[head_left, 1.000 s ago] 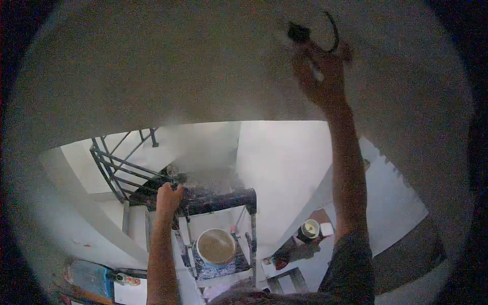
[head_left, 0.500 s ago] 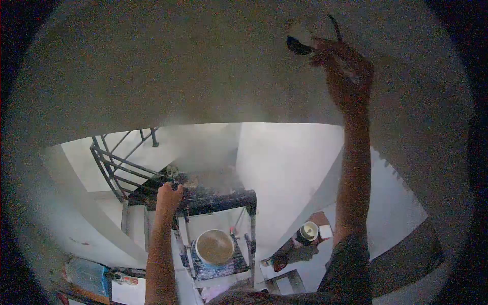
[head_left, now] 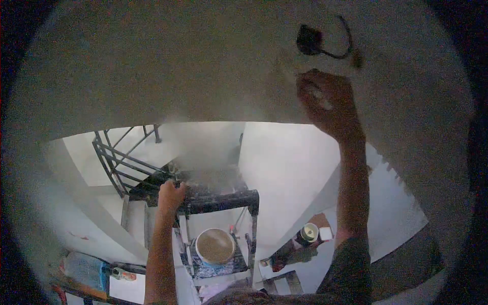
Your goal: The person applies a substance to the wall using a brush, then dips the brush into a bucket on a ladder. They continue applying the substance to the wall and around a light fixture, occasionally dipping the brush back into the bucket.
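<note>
Grey ceiling (head_left: 193,76) above white wall (head_left: 290,168), left hand (head_left: 172,195) closed round black stepladder (head_left: 221,202), right hand (head_left: 328,104) near ceiling, hold unclear

Right hand (head_left: 330,104) is up at the dim grey surface (head_left: 152,66), fingers curled just below the black fixture (head_left: 309,39) and its curved cable (head_left: 349,43), contents unclear; left hand (head_left: 172,197) sits at the dark frame (head_left: 221,202) above a tan-filled bucket (head_left: 197,249).

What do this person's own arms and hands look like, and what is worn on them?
The right arm has a short, dark grey sleeve. No sleeve shows on the left arm. The left hand and right hand look ungloved.
</note>
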`<state>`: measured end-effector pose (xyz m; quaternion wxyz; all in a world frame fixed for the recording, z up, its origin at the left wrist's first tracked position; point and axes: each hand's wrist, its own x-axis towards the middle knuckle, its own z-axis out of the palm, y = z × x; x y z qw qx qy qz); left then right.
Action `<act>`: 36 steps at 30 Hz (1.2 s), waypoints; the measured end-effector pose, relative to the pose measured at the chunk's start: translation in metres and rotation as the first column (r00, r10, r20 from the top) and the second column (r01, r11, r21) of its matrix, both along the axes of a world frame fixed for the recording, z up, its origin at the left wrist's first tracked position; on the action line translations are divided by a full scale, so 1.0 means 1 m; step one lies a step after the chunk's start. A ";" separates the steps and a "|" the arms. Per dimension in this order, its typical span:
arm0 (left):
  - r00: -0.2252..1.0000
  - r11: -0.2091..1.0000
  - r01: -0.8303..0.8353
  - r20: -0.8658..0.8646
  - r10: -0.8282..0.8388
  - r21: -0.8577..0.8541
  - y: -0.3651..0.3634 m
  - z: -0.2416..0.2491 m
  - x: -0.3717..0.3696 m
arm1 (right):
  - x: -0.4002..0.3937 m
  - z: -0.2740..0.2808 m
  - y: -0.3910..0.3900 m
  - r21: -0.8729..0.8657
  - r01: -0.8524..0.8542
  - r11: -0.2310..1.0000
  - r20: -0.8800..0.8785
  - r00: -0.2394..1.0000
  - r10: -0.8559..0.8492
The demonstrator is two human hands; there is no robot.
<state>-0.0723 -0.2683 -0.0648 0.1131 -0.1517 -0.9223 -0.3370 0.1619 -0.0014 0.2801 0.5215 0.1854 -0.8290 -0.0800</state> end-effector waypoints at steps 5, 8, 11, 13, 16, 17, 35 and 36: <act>0.999 0.997 0.038 -0.015 -0.037 0.064 -0.001 -0.009 -0.006 | 0.019 0.009 -0.004 -0.377 -0.451 0.809 -0.084 0.886 0.455; 0.998 1.000 0.006 -0.056 -0.005 0.024 0.000 -0.010 -0.003 | -0.017 0.028 0.022 -0.170 -0.422 0.891 -0.256 0.892 0.374; 0.992 0.999 -0.014 -0.121 0.020 0.050 0.000 -0.001 0.007 | -0.032 0.016 0.044 0.055 -0.075 0.996 -0.251 0.964 0.087; 1.000 0.997 0.022 -0.006 -0.021 0.072 -0.001 0.002 0.005 | -0.008 0.003 0.023 -0.329 -0.073 0.941 0.043 0.995 0.092; 1.000 0.992 0.012 -0.017 -0.010 0.125 0.000 -0.007 -0.002 | 0.012 -0.012 0.019 -0.532 -0.045 0.846 0.218 0.958 0.188; 1.000 0.991 0.012 -0.027 -0.008 0.132 0.001 -0.008 -0.007 | 0.014 -0.009 0.021 -0.382 -0.128 0.915 0.119 0.975 0.186; 0.966 0.994 0.084 -0.239 -0.098 -0.066 -0.008 -0.052 -0.026 | -0.007 -0.029 0.010 -0.465 -0.456 0.759 -0.383 0.877 0.292; 0.988 0.998 0.056 -0.145 -0.057 -0.010 -0.008 -0.025 -0.005 | -0.020 -0.030 0.020 -0.506 -0.488 0.711 -0.304 0.872 0.383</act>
